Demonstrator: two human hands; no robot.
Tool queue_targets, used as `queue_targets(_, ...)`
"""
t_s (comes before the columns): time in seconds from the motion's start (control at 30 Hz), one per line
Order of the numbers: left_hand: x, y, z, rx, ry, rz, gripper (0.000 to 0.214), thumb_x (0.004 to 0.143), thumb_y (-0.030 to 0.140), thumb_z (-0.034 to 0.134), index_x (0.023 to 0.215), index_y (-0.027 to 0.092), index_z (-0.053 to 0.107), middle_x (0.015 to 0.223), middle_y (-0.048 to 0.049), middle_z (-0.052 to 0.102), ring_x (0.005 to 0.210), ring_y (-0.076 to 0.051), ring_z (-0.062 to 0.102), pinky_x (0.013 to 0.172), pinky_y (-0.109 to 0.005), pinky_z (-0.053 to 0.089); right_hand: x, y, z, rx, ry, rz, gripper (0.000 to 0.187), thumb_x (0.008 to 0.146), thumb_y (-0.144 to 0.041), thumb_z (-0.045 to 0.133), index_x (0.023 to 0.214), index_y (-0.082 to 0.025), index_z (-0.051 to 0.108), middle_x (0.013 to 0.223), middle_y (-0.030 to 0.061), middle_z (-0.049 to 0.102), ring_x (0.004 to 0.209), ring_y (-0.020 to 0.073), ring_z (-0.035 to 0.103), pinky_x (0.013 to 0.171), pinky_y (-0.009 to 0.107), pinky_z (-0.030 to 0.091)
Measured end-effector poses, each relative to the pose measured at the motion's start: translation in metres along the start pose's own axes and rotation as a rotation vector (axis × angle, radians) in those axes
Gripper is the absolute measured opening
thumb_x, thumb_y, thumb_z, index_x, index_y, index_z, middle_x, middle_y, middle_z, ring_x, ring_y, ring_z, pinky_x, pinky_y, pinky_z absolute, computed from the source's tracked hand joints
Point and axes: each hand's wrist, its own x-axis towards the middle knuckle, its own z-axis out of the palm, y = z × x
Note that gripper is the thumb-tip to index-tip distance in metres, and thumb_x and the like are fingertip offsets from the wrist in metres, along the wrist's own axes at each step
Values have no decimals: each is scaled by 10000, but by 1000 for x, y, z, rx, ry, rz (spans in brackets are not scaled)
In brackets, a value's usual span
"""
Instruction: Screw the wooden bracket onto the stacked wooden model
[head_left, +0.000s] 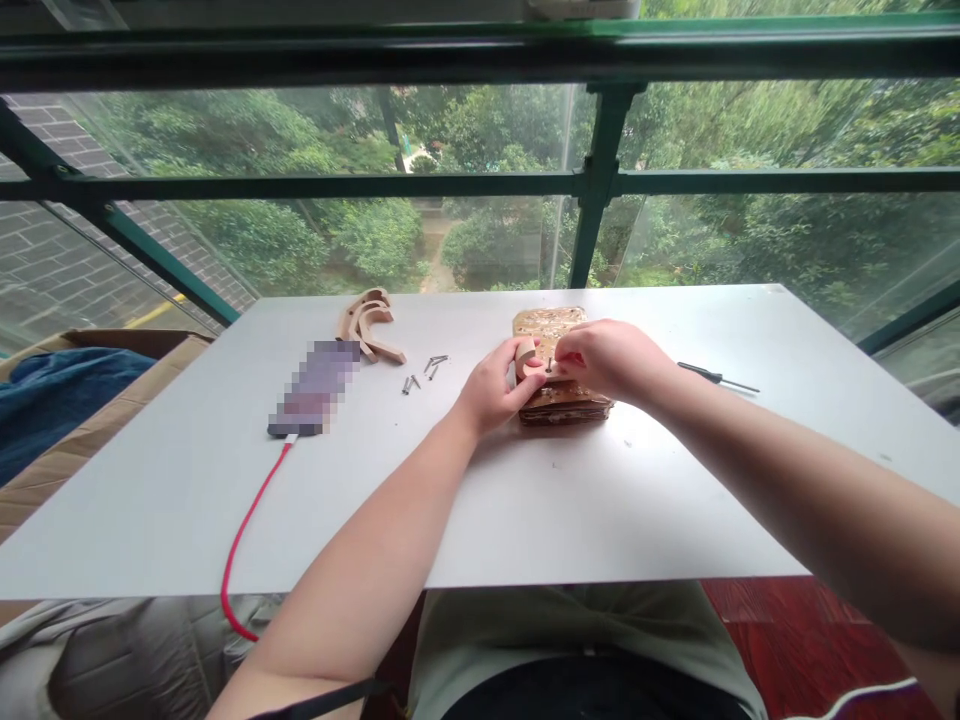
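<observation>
My left hand (491,390) grips a pale curved wooden piece (528,354), thumb in front, and rests it on a layered brown block (566,414) with a worn, pitted top. A small dark screw (550,366) stands upright in the wood between my hands. Close beside it, on the right, my right hand (611,355) is closed with its fingertips bent down against the wood. Whatever those fingertips pinch is hidden. To the right of the block a black screwdriver (709,376) lies on the table.
Several loose screws (420,378) lie left of the block. Behind them are more curved wooden pieces (375,325), touching a phone (315,388) with a red cable (244,535). The white table (360,500) meets a green-framed window; a cardboard box (165,360) stands at left.
</observation>
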Motion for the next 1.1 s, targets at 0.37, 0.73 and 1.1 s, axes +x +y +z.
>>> queue_targets(0.37,2,-12,2,-130,11,-42,647,879,464,700,1449,225,508,1405,-121,635,1301,-301,605,1121,-424,456,18,-7,-10,217,-88,49,221,826,-418,688,862,-231,799,710,10,704,610,130,516,566,285,321)
queue_targets(0.73,2,-12,10,-286,24,-121,644,817,484,776,1371,252,543,1096,-77,759,1021,-231,708,945,-378,530,8,-3,-13,276,-89,35,189,821,-343,679,868,-219,813,688,-3,691,602,114,485,584,266,338)
queue_targets(1.1,-1,-8,8,-279,14,-86,621,849,484,741,1380,242,529,1084,-76,759,1038,-230,698,966,-382,512,0,-3,-2,349,32,-11,150,819,-341,713,795,-193,715,764,19,721,663,136,603,626,258,397)
